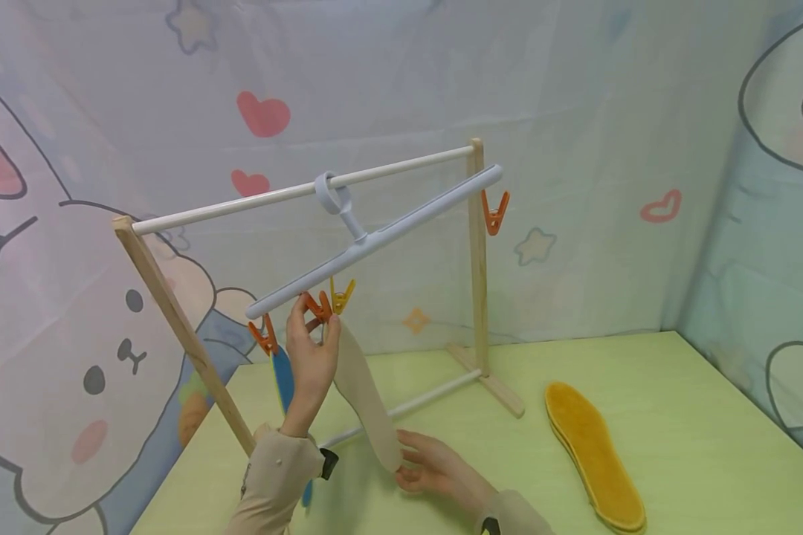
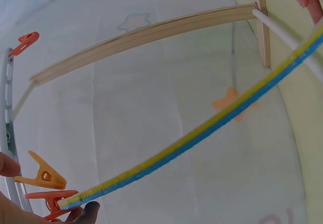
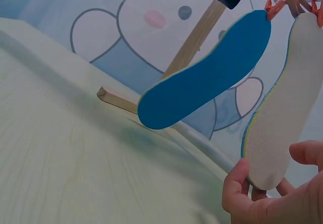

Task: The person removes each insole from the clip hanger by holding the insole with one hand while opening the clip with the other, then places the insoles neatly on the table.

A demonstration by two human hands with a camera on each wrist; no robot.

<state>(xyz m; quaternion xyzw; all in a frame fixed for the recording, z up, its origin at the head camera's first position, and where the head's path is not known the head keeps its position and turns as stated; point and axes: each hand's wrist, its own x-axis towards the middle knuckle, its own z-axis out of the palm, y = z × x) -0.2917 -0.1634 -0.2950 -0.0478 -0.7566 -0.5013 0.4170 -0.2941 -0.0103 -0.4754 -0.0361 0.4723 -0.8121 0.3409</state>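
A beige-faced insole (image 1: 358, 383) with a yellow-and-blue edge hangs from an orange clip (image 1: 318, 306) on the pale hanger (image 1: 375, 241). My left hand (image 1: 313, 368) pinches this clip at the insole's top end. At the lower end, my right hand (image 1: 438, 468) touches the insole with relaxed fingers. Its thumb (image 3: 307, 152) stands apart from the fingers beside the edge. To the left a second insole, blue (image 3: 207, 75), hangs by its own orange clip (image 1: 264, 336), partly hidden behind my left hand and sleeve in the head view.
The hanger hooks over the white rail (image 1: 241, 207) of a wooden stand (image 1: 478, 297). A yellow clip (image 1: 340, 297) and another orange clip (image 1: 494, 214) hang along it. Yellow-orange insoles (image 1: 595, 453) lie stacked at the right on the light green table (image 1: 642, 371).
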